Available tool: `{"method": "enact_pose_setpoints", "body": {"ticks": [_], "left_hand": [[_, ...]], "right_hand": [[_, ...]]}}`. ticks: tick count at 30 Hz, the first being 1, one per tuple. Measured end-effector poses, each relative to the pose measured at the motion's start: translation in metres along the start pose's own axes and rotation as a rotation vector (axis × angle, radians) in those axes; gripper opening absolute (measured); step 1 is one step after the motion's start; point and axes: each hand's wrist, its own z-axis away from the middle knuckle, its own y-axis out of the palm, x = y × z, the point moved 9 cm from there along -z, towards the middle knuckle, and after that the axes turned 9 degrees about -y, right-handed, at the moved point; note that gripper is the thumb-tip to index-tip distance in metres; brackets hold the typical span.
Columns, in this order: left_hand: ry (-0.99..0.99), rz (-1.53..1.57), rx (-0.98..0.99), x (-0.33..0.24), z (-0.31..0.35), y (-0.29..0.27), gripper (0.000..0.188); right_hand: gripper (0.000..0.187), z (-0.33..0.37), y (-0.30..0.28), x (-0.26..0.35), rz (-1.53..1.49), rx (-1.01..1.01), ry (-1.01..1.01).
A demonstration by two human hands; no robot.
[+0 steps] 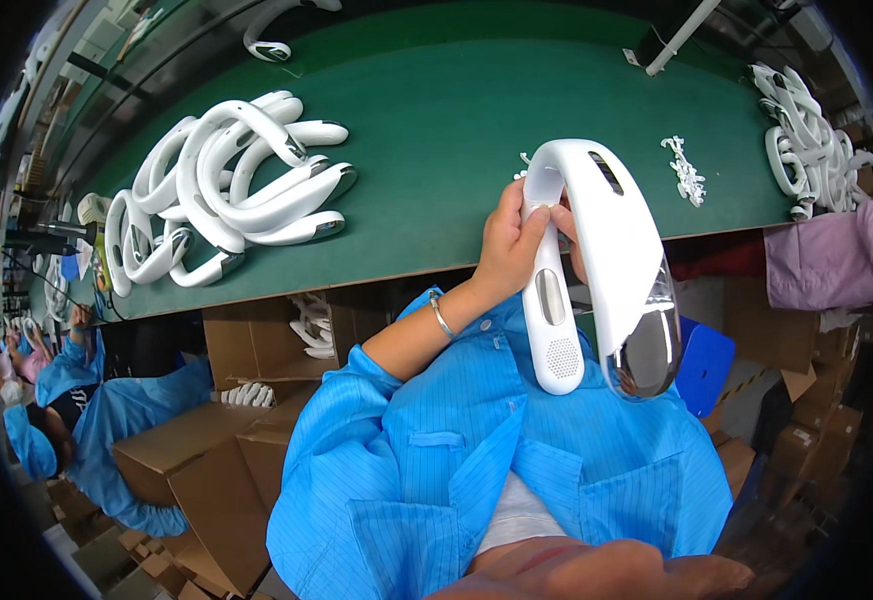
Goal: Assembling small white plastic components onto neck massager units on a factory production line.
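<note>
A white U-shaped neckband device point(612, 220) is held up in front of my chest, over the table's near edge. One arm bears an oval metal plate and a patch of small holes; the other ends in a shiny dark cap. My left hand point(509, 245) pinches the inner side near the bend, thumb on the white shell. My right hand point(570, 233) is mostly hidden behind the wide arm; its thumb and part of its fingers show in the gap, closed on the same device. Small white clip-like parts point(685, 172) lie on the green table point(437, 110) to the right.
A pile of similar white neckbands point(227, 185) lies to the left, another pile point(807, 140) at far right, beside a person's pink sleeve point(825, 255). A metal post point(682, 35) stands at the back. Cardboard boxes point(207, 450) sit below left, near a co-worker in blue point(132, 420).
</note>
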Motion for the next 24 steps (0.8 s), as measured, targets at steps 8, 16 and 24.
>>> {"method": "enact_pose_setpoints", "body": {"ticks": [8, 16, 24], "left_hand": [[-0.153, 0.015, -0.051, 0.015, -0.029, -0.009, 0.023], [-0.306, 0.275, 0.05, 0.02, -0.098, 0.052, 0.02], [0.029, -0.699, 0.157, 0.017, -0.181, 0.131, 0.072]], "right_hand": [[0.038, -0.002, -0.02, -0.067, -0.18, 0.03, 0.142], [0.038, 0.046, -0.022, -0.019, -0.806, -0.073, 0.404], [0.027, -0.003, -0.194, 0.012, -0.833, -0.412, 0.082]]}}
